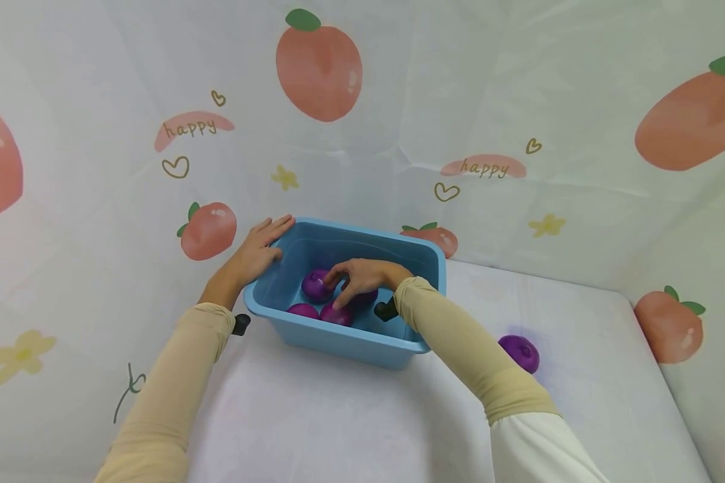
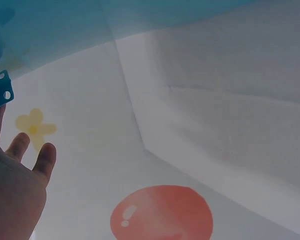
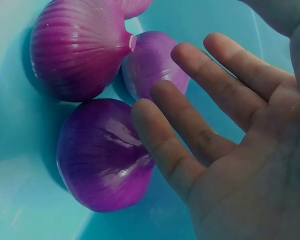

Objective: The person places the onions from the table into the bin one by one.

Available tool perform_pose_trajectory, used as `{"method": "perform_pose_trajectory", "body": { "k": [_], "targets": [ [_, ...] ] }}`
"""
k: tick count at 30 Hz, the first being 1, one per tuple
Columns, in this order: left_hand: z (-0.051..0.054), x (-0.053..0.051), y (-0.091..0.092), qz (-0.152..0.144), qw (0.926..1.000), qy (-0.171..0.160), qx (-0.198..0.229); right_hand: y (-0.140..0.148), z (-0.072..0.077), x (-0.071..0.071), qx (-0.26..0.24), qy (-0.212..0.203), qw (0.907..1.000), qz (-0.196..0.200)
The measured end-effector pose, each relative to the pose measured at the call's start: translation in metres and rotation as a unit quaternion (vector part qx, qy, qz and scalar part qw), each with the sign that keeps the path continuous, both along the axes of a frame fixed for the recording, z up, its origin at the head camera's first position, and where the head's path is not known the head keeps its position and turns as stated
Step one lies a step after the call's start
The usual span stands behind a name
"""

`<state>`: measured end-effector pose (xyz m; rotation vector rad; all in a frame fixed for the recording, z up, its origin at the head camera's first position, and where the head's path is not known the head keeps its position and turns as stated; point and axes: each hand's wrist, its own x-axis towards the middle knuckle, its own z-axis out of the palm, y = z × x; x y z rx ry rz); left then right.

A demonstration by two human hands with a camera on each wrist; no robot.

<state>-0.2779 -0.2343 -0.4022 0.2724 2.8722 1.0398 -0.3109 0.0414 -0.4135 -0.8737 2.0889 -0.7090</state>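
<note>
A light blue plastic bin stands against the back cloth, with several purple onions inside. My left hand rests on its left rim, fingers fairly straight towards the back corner. Inside the bin, my right hand hovers among the onions with its fingers spread. Nearest its fingertips are a round onion and a front onion. The right wrist view shows the open palm beside a dark purple onion; whether a fingertip touches it I cannot tell. Another onion is partly behind the front wall.
One more purple onion lies on the white tabletop, right of the bin and beside my right forearm. White cloth printed with fruit, flowers and "happy" rises behind and at both sides.
</note>
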Motion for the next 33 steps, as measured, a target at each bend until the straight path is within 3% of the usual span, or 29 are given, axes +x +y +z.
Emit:
{"method": "perform_pose_trajectory", "body": {
  "k": [8, 16, 19, 25, 33],
  "targets": [
    [-0.003, 0.002, 0.001, 0.005, 1.0, -0.004, 0.006, 0.003, 0.011, 0.002, -0.044, 0.007, 0.9986, -0.028],
    [-0.005, 0.002, 0.004, -0.003, 0.9998, -0.005, 0.017, 0.023, 0.045, 0.014, -0.148, 0.02, 0.9869, -0.063],
    [-0.005, 0.001, 0.005, -0.004, 0.9998, -0.001, 0.017, 0.038, 0.056, 0.022, -0.175, 0.038, 0.981, -0.075],
    [-0.002, -0.002, 0.006, -0.016, 0.9998, 0.002, 0.013, 0.082, 0.069, 0.038, -0.216, 0.085, 0.9628, -0.138],
    [0.001, 0.0, 0.0, -0.006, 0.9999, -0.002, 0.008, 0.147, 0.066, 0.05, -0.214, 0.163, 0.943, -0.196]
  ]
}}
